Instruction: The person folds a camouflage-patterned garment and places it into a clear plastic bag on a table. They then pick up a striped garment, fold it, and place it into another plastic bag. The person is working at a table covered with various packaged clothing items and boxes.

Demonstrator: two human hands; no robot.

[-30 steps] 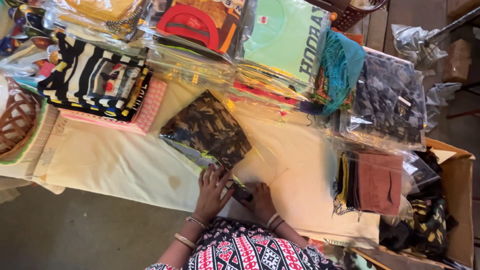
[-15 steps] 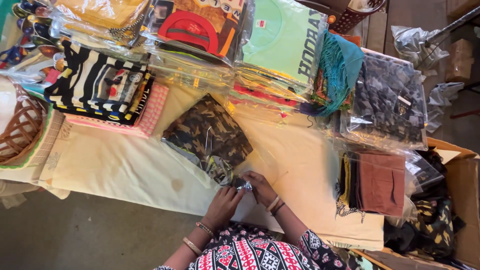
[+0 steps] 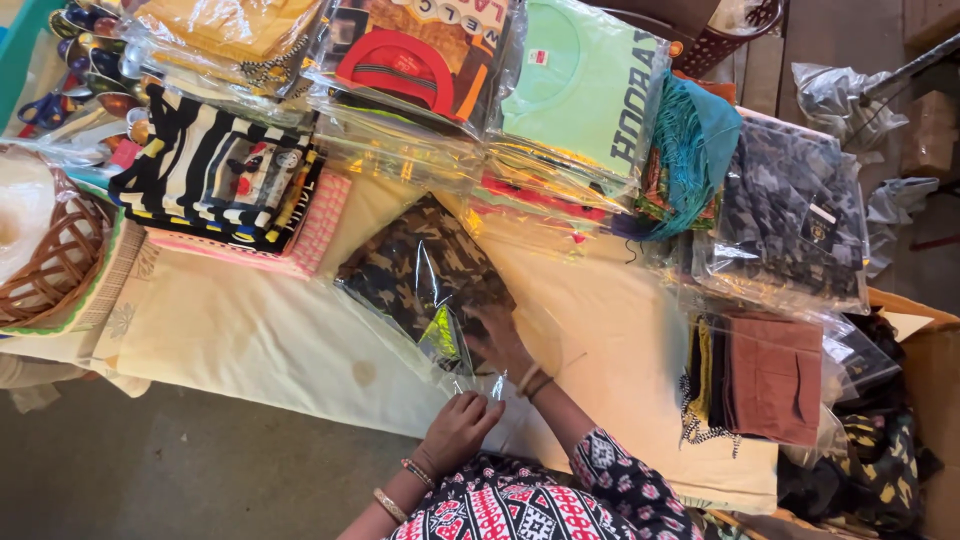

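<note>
One camouflage cloth (image 3: 415, 270) in a clear plastic bag (image 3: 450, 345) lies on the cream tablecloth (image 3: 250, 340), near the middle of the table. Two hands work on it. The right hand (image 3: 500, 340) is pushed into the open end of the bag, with its fingers lying flat on the cloth; they are partly hidden, so I cannot tell if they grip anything. The left hand (image 3: 458, 430) is at the near edge of the bag, and its fingers are curled together, pinching the plastic. Around it are more packed clothes: one striped black and white pack (image 3: 215, 170), one pink checked pack (image 3: 315, 225) under it, one light green shirt (image 3: 590, 85), one grey patterned shirt (image 3: 785, 215) and one brown folded cloth (image 3: 775, 375). One brown basket (image 3: 55, 260) sits at the left edge.
</note>
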